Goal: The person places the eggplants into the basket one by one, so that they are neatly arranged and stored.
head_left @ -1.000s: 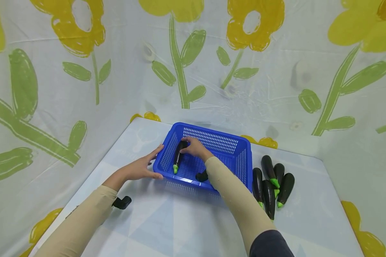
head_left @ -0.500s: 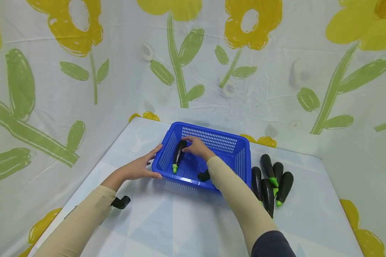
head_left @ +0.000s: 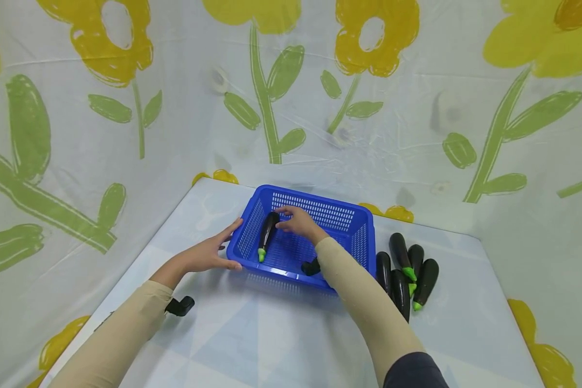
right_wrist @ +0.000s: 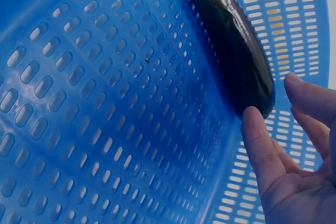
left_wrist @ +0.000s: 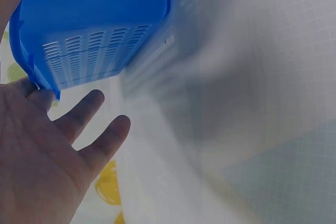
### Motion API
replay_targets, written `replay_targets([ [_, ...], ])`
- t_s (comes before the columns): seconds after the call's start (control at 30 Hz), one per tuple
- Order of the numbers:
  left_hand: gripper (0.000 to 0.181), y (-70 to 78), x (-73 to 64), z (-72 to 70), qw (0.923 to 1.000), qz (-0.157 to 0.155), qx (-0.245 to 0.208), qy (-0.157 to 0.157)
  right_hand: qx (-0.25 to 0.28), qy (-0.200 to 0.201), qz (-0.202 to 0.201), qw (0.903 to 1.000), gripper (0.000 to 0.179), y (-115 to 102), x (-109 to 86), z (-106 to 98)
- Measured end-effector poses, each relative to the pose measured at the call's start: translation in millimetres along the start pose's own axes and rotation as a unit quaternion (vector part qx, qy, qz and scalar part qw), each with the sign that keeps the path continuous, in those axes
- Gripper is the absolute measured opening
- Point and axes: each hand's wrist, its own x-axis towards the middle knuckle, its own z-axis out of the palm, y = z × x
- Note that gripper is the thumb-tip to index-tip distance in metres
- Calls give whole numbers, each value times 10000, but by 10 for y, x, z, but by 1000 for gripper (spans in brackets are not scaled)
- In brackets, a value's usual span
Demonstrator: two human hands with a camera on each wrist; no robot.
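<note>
A blue perforated plastic basket [head_left: 298, 279] stands on the table. Inside, by its left wall, lies a dark eggplant [head_left: 268, 234] with its green cap toward the front. My right hand [head_left: 298, 222] is in the basket beside the eggplant's rounded end. In the right wrist view its thumb and fingers are spread apart, with one fingertip overlapping that end of the eggplant [right_wrist: 239, 45]. My left hand [head_left: 206, 256] rests at the basket's left end, fingers straight and spread. In the left wrist view some fingertips touch the rim, and two fingers stand free below it.
Several more eggplants [head_left: 428, 280] lie in a cluster right of the basket, partly behind the right sleeve [head_left: 364, 302]. A black wrist mount [head_left: 180, 306] sticks out from the left arm. Flower-printed curtains [head_left: 407, 118] hang around the pale table [head_left: 242, 334].
My right hand has loosened from the eggplant and drawn slightly right, leaving it lying in the basket. My left hand stays at the basket's left end. The whole head view has shifted slightly.
</note>
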Motion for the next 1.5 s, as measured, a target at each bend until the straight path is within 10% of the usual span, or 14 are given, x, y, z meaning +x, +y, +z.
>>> replay_targets([
  [1.1, 108, 4, -26, -13, 9998, 183, -89, -45, -361, 300, -436, 9979, 45, 123, -268, -339],
  [1.5, 109, 12, -15, -17, 9998, 116, -129, -55, -324, 498, -36, 9982, 43, 205, -391, -452],
])
